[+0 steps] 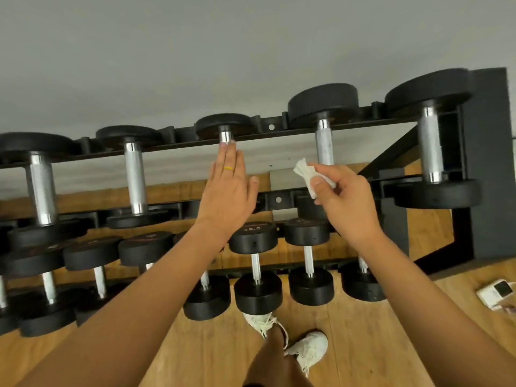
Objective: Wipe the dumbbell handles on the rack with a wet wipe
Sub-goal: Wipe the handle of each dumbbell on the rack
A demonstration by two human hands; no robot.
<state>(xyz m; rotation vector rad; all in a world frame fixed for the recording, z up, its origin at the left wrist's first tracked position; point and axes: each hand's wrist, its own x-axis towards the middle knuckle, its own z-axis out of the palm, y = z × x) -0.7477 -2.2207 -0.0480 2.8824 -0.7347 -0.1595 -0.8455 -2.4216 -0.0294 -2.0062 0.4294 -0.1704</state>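
The left hand lay flat, fingers straight and released, over the chrome handle of the middle black dumbbell on the black steel rack, top tier. The right hand pinched a folded white wet wipe between thumb and fingers, beside the left hand.
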